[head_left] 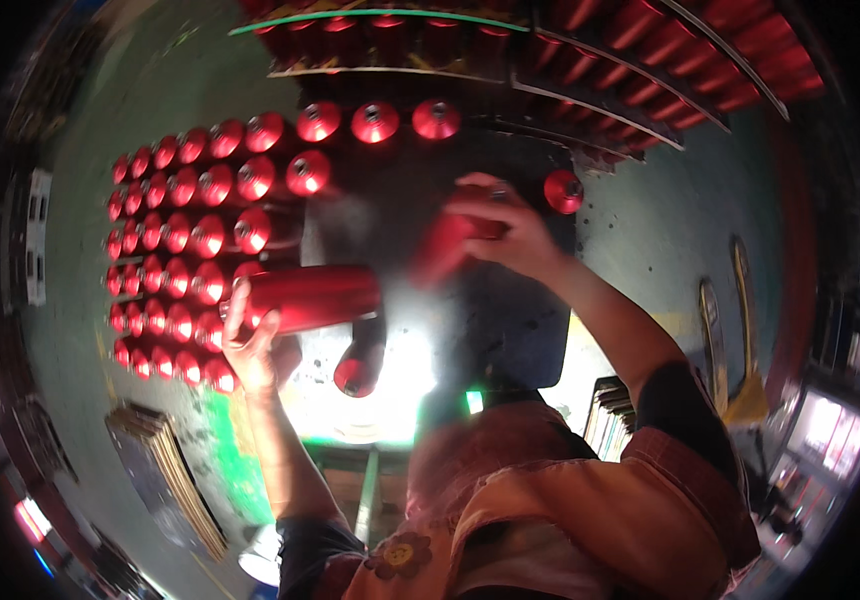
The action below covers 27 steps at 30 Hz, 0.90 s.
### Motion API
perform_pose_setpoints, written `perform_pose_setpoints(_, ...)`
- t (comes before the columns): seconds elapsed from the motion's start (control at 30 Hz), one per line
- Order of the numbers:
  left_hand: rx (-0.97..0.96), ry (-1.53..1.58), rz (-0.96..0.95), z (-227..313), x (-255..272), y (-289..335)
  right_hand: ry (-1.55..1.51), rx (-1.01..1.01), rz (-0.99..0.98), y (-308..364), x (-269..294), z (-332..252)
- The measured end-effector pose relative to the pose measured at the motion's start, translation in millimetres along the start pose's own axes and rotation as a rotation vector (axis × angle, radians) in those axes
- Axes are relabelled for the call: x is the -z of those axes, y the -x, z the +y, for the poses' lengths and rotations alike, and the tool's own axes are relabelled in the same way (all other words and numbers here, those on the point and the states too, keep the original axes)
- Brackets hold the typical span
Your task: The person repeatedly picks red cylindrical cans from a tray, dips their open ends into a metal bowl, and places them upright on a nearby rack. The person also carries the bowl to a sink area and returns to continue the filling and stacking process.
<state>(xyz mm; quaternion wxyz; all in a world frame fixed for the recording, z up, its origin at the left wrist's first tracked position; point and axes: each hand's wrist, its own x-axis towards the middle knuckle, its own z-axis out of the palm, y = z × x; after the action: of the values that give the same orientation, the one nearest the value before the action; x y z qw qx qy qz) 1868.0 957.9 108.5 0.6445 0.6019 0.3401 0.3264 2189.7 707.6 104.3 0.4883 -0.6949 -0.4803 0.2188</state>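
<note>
My left hand [255, 350] is closed around the neck end of a red metal cylinder [320, 297], held lengthwise with its flat base pointing right. My right hand [518, 232] grips a second red metal cylinder [442, 248] near its neck; that one is tilted and smeared by motion. To the left of both hands stand several rows of like cylinders [208, 237], with domed shoulders and small necks. One single cylinder [564, 191] is just beyond my right hand. Another cylinder [354, 377] is near the dark table's [510, 330] front edge, in bright glare.
Racks of many red cylinders [610, 110] line the far side. A stack of flat boards [168, 480] leans at the lower left. On the right, long-handled tools [745, 320] lie on the green floor [650, 240]. A bright light [360, 390] shines close to my body.
</note>
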Motion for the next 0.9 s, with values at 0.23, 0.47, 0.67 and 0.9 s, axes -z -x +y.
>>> perform_pose_setpoints(0.23, 0.173, 1.002, 0.268, 18.5, 65.7, 171.6, -1.043, -0.461, -0.225, 72.2, -11.4, -60.6)
perform_pose_setpoints(0.47, 0.040, 1.426, 0.403, -21.5, 95.4, 353.7, -1.491, -0.799, -0.661, 143.9, -158.5, -122.2)
perform_pose_setpoints(0.67, 0.018, 1.643, 0.414, -75.4, 114.6, 434.9, -1.751, -0.690, -0.944, 222.3, -329.4, -132.8)
perform_pose_setpoints(0.9, 0.080, 1.835, 0.340, -133.0, 165.8, 470.8, -1.708, -1.466, -0.604, 250.1, -383.0, -192.5)
